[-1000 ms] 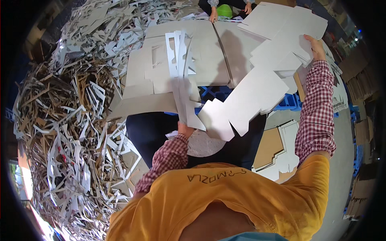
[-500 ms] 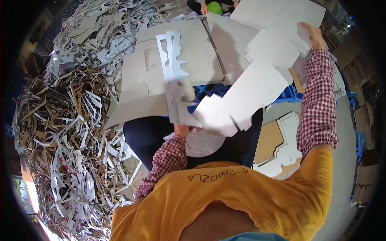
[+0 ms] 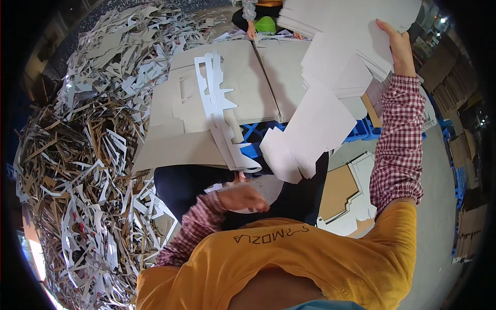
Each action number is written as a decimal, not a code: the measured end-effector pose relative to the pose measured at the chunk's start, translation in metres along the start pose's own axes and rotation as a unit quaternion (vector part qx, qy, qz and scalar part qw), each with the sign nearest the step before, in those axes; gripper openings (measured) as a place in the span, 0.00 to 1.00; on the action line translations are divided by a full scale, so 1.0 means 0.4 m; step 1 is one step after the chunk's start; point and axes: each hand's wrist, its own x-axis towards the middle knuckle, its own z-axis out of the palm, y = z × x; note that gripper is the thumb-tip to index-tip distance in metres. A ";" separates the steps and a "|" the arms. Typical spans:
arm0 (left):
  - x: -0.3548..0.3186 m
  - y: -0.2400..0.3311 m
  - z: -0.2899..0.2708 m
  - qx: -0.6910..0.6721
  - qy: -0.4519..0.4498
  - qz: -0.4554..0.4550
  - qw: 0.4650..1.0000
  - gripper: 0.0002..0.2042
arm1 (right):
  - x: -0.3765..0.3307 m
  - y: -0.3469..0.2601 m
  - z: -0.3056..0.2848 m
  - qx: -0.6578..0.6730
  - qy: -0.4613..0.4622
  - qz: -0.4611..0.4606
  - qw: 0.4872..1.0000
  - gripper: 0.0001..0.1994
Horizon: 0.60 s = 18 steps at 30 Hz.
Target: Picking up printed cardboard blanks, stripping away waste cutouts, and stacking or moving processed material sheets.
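Note:
My right hand is raised at the upper right, shut on the top edge of a bundle of white die-cut cardboard sheets that hangs down toward my lap. My left hand is low, close to my body over my dark trousers and next to a round grey cardboard piece; it is blurred and its fingers are unclear. A long white jagged scrap strip lies across the grey cardboard sheets stacked in front of me.
A big heap of white and brown cardboard trimmings fills the left side. Blue plastic pallets show under the sheets. Brown and white cut-outs lie on the floor to the right. Another person sits at the far top.
My right hand has lifted the white sheets higher and toward the right. My left hand has pulled back from the sheets' lower edge toward my body.

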 end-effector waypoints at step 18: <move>0.102 0.399 -0.364 -0.107 0.443 0.328 0.827 0.26 | -0.157 -0.119 0.196 0.024 -0.337 -0.027 0.941 0.31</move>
